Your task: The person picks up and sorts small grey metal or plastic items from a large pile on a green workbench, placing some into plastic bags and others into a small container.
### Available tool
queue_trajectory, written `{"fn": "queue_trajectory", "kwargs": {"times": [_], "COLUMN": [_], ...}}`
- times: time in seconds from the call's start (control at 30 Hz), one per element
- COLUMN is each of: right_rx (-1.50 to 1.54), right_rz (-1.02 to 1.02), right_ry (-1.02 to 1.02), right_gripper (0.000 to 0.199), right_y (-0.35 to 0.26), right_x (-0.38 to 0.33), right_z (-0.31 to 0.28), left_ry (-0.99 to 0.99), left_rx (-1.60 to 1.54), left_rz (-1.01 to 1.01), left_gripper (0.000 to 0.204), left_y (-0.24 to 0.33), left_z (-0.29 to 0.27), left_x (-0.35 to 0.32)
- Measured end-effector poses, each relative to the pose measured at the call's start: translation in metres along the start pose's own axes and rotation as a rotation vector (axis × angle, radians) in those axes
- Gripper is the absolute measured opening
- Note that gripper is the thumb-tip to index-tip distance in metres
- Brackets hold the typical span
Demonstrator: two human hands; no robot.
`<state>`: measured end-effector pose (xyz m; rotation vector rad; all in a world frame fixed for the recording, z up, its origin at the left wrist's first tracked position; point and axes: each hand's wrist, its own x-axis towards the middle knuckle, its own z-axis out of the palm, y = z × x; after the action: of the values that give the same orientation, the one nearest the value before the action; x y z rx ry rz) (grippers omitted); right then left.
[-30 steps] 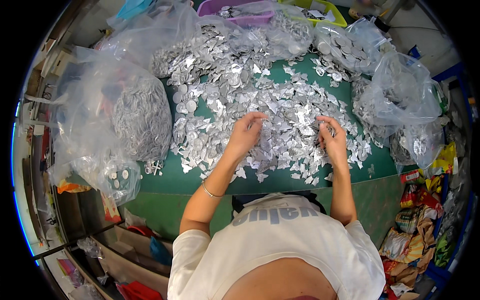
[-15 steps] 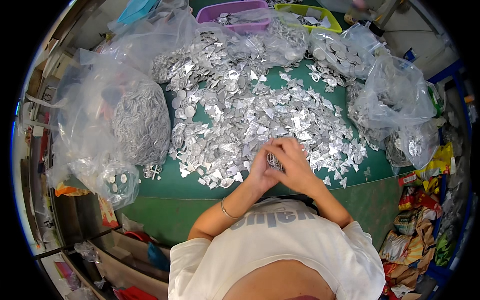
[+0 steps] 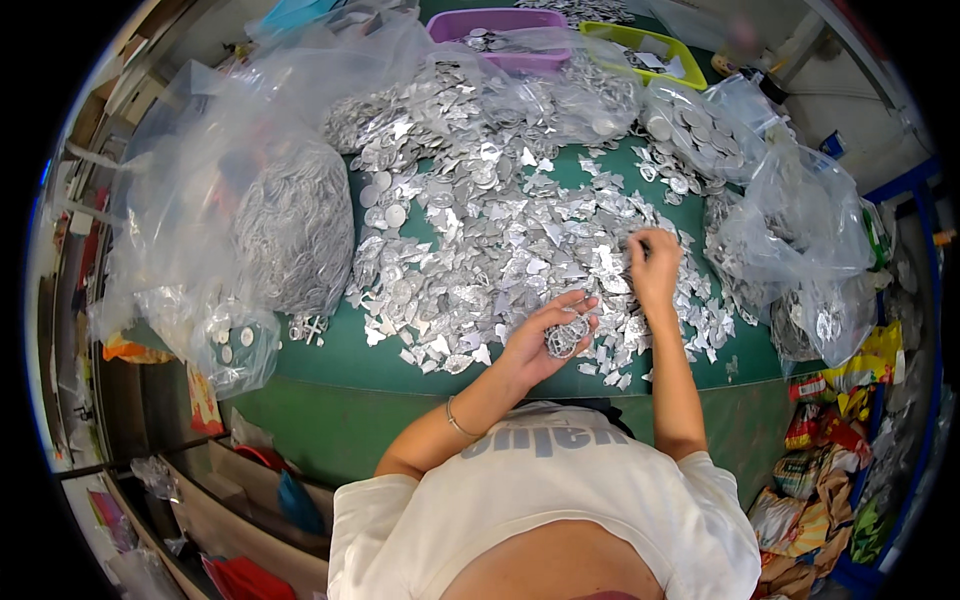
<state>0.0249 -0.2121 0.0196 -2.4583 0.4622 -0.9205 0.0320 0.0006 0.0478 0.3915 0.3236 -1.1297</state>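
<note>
A wide pile of small flat silver metal pieces [image 3: 480, 270] covers the middle of the green table. Just above the pile's near edge, my left hand [image 3: 545, 345] is turned palm up, its fingers curled round a cluster of openwork silver metal pieces [image 3: 568, 335]. My right hand [image 3: 655, 262] reaches farther forward to the pile's right side, fingers bent down and drawn together close over the pieces. Whatever lies between those fingertips is hidden or too small to make out.
Clear plastic bags of silver parts stand at the left [image 3: 290, 230] and right [image 3: 790, 220]. Across the far side are a purple bin [image 3: 500, 20] and a yellow-green bin [image 3: 650, 50]. Coloured packages [image 3: 820, 460] lie at the lower right, beside the green table [image 3: 380, 365].
My hands were together over the cluster and have parted. The right one has moved forward and right to the pile; the left keeps the cluster, now more exposed. The view has shifted slightly.
</note>
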Motion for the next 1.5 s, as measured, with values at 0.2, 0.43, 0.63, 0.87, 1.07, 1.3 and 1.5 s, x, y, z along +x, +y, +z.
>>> {"fn": "queue_trajectory", "kwargs": {"times": [0.2,0.43,0.63,0.87,1.07,1.3,1.5], "right_rx": [0.826,0.355,0.588,0.632,0.594,0.549,0.547], "right_rz": [0.499,-0.125,0.117,0.206,0.1,0.093,0.052], "right_ry": [-0.28,-0.259,-0.347,-0.474,-0.474,-0.429,-0.483], "right_gripper": [0.008,0.007,0.009,0.009,0.009,0.01,0.009], "right_y": [-0.047,-0.097,-0.088,-0.07,-0.077,-0.063,-0.064], "right_x": [-0.023,-0.048,-0.058,-0.065,-0.063,-0.07,-0.075], "right_z": [-0.037,-0.034,-0.028,-0.028,-0.034,-0.045,-0.033], "left_ry": [-0.046,-0.024,0.134,0.579,0.87,0.905,1.313], "left_rx": [0.089,0.062,0.491,1.141,1.556,2.24,2.385], "left_rz": [0.036,0.12,0.723,1.824,1.3,1.039,1.81], "left_gripper": [0.044,0.025,0.016,0.022,0.037,0.041,0.026], "left_y": [-0.001,-0.006,0.078,0.238,0.338,0.266,0.283], "left_z": [-0.016,-0.021,0.021,0.125,0.108,0.122,0.074], "left_x": [0.004,0.007,-0.087,-0.234,-0.239,-0.243,-0.238]}}
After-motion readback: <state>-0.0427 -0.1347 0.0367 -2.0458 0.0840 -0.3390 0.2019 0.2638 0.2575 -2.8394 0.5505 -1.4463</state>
